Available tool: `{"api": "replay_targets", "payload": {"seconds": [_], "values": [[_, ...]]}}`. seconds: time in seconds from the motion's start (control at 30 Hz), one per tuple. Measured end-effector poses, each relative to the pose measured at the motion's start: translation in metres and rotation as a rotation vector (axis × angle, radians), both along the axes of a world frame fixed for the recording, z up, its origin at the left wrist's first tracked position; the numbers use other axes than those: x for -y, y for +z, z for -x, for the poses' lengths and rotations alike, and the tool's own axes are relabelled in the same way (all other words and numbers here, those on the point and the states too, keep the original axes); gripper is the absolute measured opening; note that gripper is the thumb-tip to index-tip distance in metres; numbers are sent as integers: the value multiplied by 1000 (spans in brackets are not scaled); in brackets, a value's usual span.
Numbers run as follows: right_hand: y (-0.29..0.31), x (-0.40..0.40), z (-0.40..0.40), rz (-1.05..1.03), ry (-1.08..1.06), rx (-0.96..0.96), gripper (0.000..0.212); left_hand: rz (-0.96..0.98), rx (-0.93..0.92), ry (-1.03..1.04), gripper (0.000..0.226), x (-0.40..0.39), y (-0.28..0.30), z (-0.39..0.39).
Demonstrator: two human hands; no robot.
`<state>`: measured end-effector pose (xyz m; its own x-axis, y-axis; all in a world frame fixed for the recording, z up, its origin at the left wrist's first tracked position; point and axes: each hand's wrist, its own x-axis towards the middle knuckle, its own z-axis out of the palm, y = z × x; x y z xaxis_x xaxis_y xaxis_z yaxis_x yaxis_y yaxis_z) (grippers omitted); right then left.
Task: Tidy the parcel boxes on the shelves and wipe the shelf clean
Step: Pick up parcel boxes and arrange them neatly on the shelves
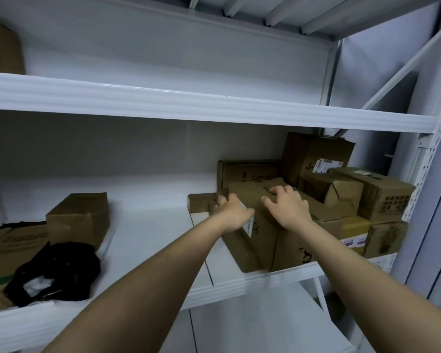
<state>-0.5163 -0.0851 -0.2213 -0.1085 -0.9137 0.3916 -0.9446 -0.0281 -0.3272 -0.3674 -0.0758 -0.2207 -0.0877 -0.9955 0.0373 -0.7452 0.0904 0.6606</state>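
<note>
On the middle shelf (148, 230) of a white metal rack, a cluster of brown parcel boxes (341, 200) is piled at the right end, some tilted against one another. A large cardboard box (255, 235) at the front of that pile is gripped by both hands: the left hand (231, 212) is curled round its upper left corner, and the right hand (287, 206) is laid on its top with the fingers bent and spread. A small box (78, 220) is seen well apart to the left, standing on flattened cardboard (8, 253), with a black bag (61, 271) just in front of it. Another brown box (1, 47) is set at the left edge of the upper shelf (189, 105).
</note>
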Motion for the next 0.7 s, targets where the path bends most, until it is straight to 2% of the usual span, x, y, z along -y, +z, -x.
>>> {"api": "replay_targets", "payload": {"seconds": [0.2,0.3,0.43,0.7], "values": [[-13,39,77,-98,-4,-24,57,-203,-230,48,81,31,-27,63],[-20,55,104,-160,-17,-47,61,-264,-410,98,81,46,-43,79],[-28,67,136,-202,-46,-56,62,-333,-532,178,83,58,-61,91],[-37,84,165,-229,-114,194,59,-441,-889,244,96,63,-79,97]]}}
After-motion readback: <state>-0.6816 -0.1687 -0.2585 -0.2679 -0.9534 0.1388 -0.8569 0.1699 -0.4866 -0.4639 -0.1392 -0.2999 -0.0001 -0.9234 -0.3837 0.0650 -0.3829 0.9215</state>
